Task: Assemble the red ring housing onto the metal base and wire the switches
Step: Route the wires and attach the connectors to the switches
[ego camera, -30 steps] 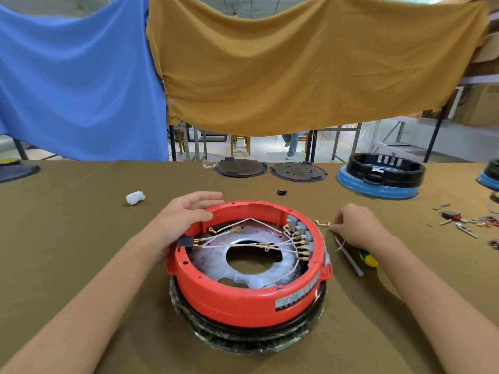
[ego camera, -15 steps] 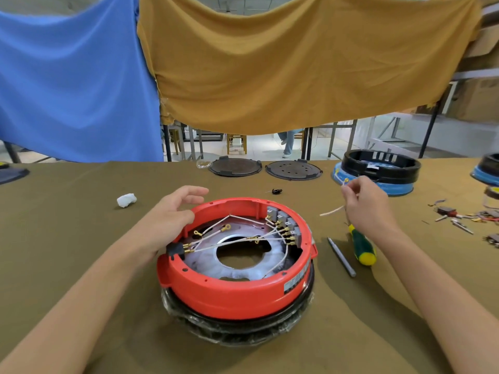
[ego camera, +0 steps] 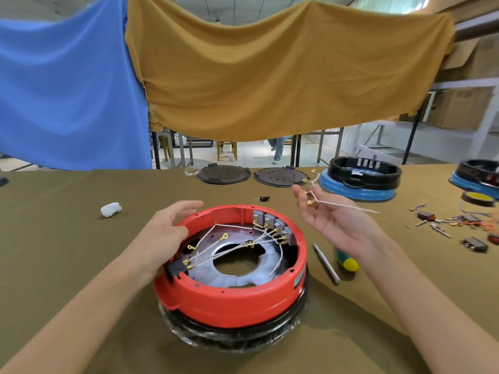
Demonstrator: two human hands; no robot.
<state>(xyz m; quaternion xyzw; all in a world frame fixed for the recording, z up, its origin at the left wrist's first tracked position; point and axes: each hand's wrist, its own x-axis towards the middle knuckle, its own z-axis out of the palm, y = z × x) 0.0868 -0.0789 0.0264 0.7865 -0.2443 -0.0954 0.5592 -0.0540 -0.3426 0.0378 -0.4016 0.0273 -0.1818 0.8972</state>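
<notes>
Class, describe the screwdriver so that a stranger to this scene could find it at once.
Start at the red plastic ring housing mid-table. On the olive cloth just to its right lies a screwdriver, grey shaft pointing away. Its green handle with a yellow cap, partly behind the right hand, distinguishes it.

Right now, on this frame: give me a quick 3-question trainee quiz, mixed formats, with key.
1. True or false: the red ring housing sits on a black base wrapped in clear plastic.
2. Multiple choice: the right hand carries
A) the screwdriver
B) a white wire set with brass terminals
C) nothing
3. Fill in: the left hand rests on the housing's ____ rim, as seen from the head camera.

Key:
1. True.
2. B. The white wire set lies across the raised palm; the screwdriver lies on the table.
3. Left, beside the black connector.
</notes>
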